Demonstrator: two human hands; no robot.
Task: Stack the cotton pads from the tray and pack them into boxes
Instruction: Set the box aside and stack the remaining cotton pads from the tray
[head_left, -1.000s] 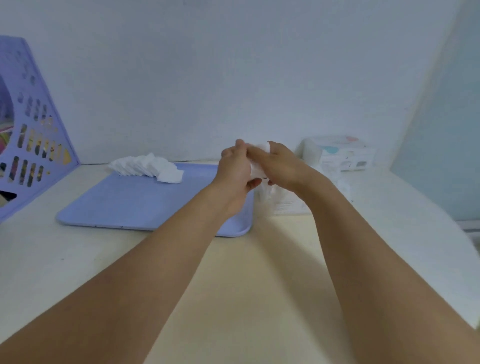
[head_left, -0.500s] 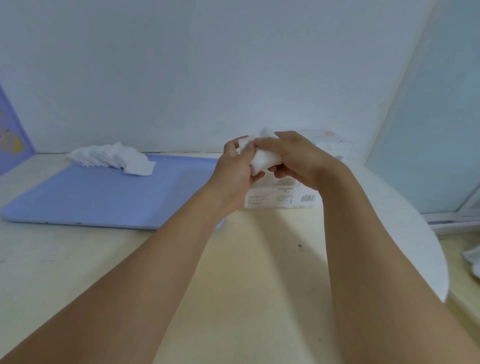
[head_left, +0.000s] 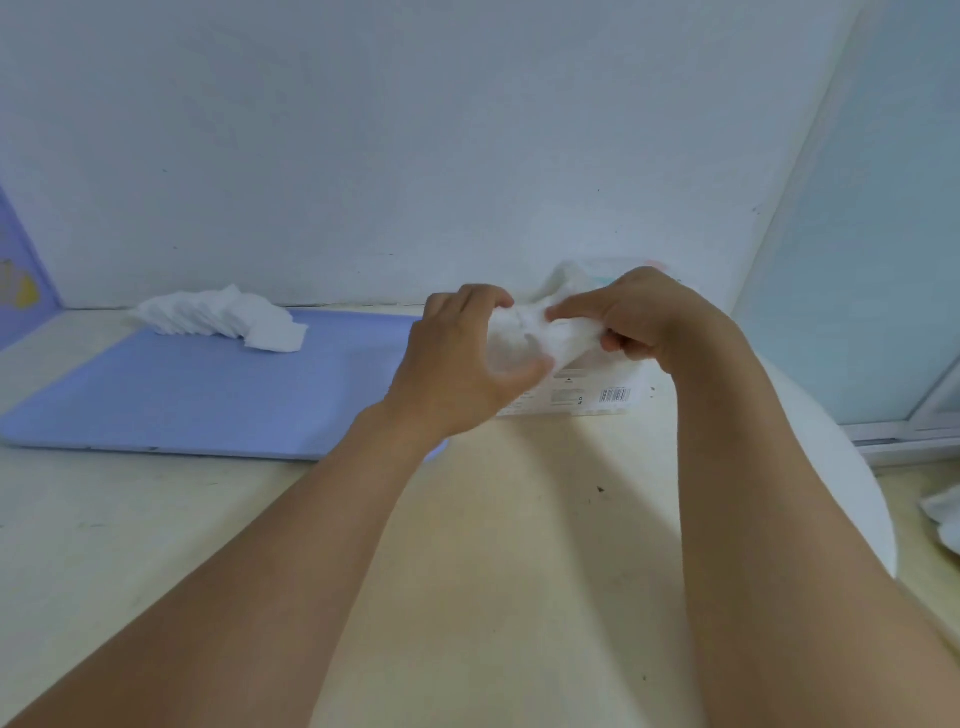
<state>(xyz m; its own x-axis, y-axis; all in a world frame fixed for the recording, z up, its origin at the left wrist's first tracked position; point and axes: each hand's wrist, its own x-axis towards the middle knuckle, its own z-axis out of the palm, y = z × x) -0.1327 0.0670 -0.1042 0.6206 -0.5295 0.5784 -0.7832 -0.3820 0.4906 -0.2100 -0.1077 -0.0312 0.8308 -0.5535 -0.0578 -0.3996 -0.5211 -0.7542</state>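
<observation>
A stack of white cotton pads is held above the table between both hands. My left hand curls round its left side, thumb underneath. My right hand pinches its right end from above. Under the hands a white box with a barcode lies on the table, partly hidden. A fanned row of loose cotton pads lies at the far left corner of the blue tray.
A purple perforated file holder stands at the far left. The wall is close behind the tray. The table's rounded right edge drops toward a glass panel, and something white lies beyond it on the right.
The view has swung right and down. The hands have spread a little apart and lowered slightly, the stack now stretched sideways between them. The tray's pads have not moved.
</observation>
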